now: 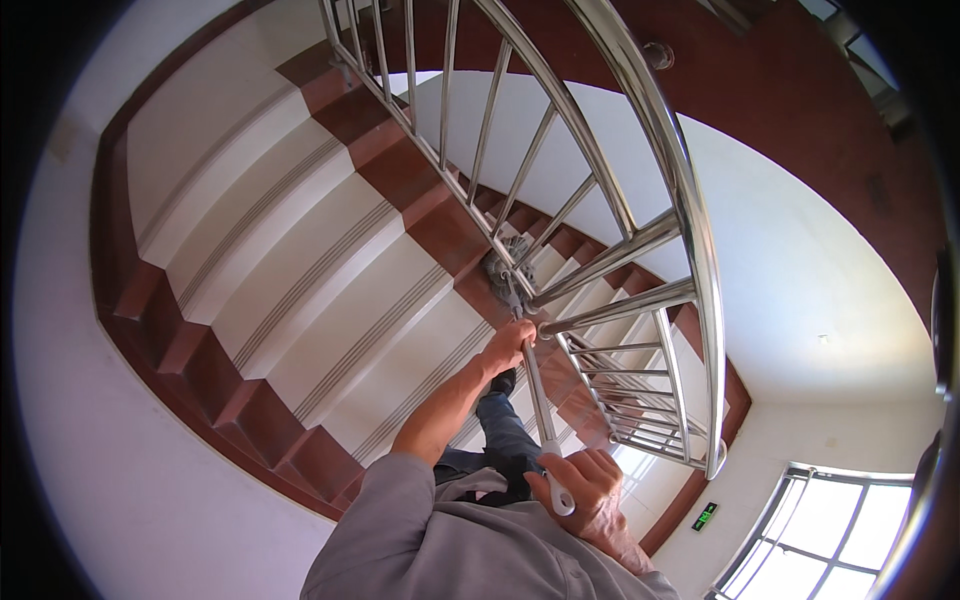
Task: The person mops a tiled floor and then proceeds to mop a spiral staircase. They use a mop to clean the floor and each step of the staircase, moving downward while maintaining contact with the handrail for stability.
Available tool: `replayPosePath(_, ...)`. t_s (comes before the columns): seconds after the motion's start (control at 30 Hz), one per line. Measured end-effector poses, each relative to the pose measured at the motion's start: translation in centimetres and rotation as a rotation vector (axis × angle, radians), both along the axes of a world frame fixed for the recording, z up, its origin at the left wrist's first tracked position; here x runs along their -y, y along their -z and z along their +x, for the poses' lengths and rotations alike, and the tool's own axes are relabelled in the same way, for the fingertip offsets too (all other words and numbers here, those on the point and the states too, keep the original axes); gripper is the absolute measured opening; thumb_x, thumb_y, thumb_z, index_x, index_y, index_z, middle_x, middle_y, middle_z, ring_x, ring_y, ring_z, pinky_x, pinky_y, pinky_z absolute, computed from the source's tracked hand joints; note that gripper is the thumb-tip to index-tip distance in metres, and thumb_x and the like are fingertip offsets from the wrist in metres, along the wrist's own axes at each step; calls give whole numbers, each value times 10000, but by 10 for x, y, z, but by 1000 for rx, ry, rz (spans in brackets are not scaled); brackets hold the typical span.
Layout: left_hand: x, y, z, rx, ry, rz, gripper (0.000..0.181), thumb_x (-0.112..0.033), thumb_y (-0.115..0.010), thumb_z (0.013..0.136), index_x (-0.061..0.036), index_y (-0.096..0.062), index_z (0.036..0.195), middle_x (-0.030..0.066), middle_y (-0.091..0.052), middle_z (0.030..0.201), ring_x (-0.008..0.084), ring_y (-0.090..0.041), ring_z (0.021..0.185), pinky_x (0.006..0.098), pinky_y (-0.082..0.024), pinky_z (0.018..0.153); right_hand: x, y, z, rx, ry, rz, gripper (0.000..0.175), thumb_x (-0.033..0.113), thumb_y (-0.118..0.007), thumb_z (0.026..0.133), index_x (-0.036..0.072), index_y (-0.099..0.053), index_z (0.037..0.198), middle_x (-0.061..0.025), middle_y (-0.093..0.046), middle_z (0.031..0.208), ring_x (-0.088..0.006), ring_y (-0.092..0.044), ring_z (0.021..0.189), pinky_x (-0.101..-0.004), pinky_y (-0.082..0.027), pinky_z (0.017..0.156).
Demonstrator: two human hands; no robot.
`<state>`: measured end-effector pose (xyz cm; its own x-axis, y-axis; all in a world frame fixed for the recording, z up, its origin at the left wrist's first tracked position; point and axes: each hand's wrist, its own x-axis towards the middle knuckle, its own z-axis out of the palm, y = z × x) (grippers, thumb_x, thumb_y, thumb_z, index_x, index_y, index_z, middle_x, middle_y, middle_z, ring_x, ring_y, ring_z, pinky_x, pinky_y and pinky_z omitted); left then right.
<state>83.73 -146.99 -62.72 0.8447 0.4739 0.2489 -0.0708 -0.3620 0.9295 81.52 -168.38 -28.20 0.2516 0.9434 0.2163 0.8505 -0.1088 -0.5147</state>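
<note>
Both my hands grip one mop, held slantwise across the stairs. My left hand (511, 346) is closed around the metal mop pole (536, 390), a little above the mop head. Close to my chest, my right hand (589, 484) holds the white plastic end grip (559, 491), whose tip pokes out below the fingers. Grey strands form the mop head (498, 279), which lies on the dark red stair border (431, 234) against the railing's bottom bar. Part of the mop head is hidden behind that bar.
A stainless steel railing (694, 217) curves around the turn of the staircase, close to the pole. Pale steps (330, 300) with grooved edges fill the left. A barred window (825, 532) and a green lit sign (704, 517) are at lower right.
</note>
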Motion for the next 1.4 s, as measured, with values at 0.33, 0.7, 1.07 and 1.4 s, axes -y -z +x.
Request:
replayPosePath(0.33,36,-32,-48,-129,-95,32,129,-85,-721,864,-57,-596,871,143,-616,844,392,-638,802,451,-499,685,8,-42,22,73,-202,99,195,241,-836,762,101,-710,812,-14,-519,549,-186,-485,453,-352,-341,465)
replayPosePath(0.7,95,-67,-238,-375,-309,6,174,-191,-761,834,-103,-655,941,111,-698,901,375,-690,850,474,-538,718,-12,-49,23,-329,-324,216,375,418,-786,846,54,-748,765,-60,-617,578,-228,-556,473,-358,-421,500)
replayPosePath(1.07,161,6,-445,-873,-622,-129,205,-261,-819,780,-100,-703,831,125,-720,882,372,-702,867,475,-552,725,-44,59,-76,-937,-181,-434,103,50,-746,922,-41,-755,971,-75,-727,836,-84,-648,773,-228,-502,670)
replayPosePath(1.4,165,21,-477,-899,-683,-182,254,-240,-869,718,-93,-692,827,111,-720,856,345,-705,853,458,-553,719,-45,71,-95,-915,-227,-507,203,105,-772,923,-54,-748,1046,-94,-765,957,-106,-670,896,-273,-535,830)
